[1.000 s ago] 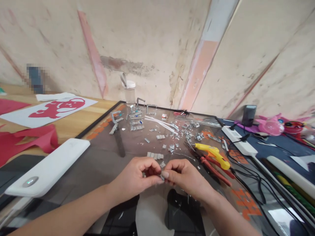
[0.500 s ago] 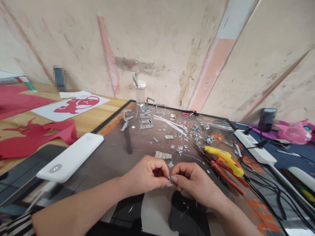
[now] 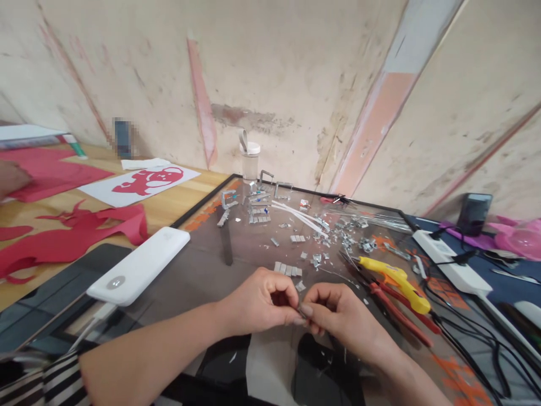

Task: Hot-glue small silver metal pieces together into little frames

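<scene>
In the head view my left hand (image 3: 264, 301) and my right hand (image 3: 338, 310) meet above the dark glass tabletop (image 3: 190, 299). Thumbs and fingertips of both are pinched together around something small and greyish, mostly hidden by the fingers; I cannot make out what it is. Just beyond my fingers lie a row of flat grey metal links (image 3: 288, 269) and a small silvery scrap (image 3: 300, 286). To the right of my right hand rest red-handled pliers (image 3: 401, 313) and a yellow hot-glue gun (image 3: 391, 276).
Metal bits (image 3: 349, 231) and white strips (image 3: 298, 215) are scattered farther back, near a lidded clear jar (image 3: 250, 163). A white power bank (image 3: 141, 265) lies left; a power strip (image 3: 452, 268) with cables lies right. Another person's hand (image 3: 12, 177) touches red paper (image 3: 63, 172).
The view has turned slightly left, so everything sits farther right in it. Another person's hand now shows at the left edge. My two hands keep their pinch.
</scene>
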The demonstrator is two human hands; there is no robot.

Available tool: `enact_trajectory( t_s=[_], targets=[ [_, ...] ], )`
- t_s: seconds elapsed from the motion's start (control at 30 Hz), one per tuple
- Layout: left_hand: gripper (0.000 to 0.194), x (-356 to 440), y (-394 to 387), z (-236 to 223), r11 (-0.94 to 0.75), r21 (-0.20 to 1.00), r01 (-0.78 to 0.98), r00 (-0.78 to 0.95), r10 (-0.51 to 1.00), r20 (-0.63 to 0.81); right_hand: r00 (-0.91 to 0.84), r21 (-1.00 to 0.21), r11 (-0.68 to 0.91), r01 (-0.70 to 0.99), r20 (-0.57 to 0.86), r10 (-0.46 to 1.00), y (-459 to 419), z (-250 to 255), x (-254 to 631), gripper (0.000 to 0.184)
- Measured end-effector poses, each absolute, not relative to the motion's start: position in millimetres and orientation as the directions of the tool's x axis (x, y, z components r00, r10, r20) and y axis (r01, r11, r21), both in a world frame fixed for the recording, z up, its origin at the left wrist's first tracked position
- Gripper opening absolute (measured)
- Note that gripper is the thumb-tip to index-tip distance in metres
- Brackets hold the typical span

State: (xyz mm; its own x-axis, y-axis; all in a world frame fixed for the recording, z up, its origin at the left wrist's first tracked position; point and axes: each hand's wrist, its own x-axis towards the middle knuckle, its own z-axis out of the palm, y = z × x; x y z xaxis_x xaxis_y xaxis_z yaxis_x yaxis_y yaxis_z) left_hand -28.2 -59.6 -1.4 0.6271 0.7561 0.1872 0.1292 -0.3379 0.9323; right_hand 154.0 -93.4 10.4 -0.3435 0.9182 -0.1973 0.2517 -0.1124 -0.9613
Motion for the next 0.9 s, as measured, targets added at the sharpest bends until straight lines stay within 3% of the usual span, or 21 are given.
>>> enact_trajectory(
  t_s=[0.27,0.57,0.77,0.9],
  targets=[
    [0.016,-28.0,-61.2,-3.2,-0.315,0.940,0.132,0.638,0.753,0.163,-0.401,-0.964,-0.112,0.239,-0.203,0.893,-94.5,14.5,153.6,0.025],
    [0.015,-27.3,-59.3,-2.0,-0.252,0.963,0.094,0.604,0.783,0.146,-0.272,-0.903,-0.051,0.427,-0.181,0.945,-94.3,13.0,155.3,0.013],
    [0.014,-29.5,-56.5,-4.9,-0.215,0.975,0.052,0.570,0.808,0.148,-0.265,-0.943,-0.075,0.324,-0.167,0.950,-93.4,19.9,157.5,0.007],
    [0.010,-31.0,-56.0,-4.3,-0.337,0.938,0.083,0.559,0.795,0.236,-0.278,-0.961,-0.094,0.262,-0.168,0.946,-94.6,20.4,157.4,0.016]
  ],
)
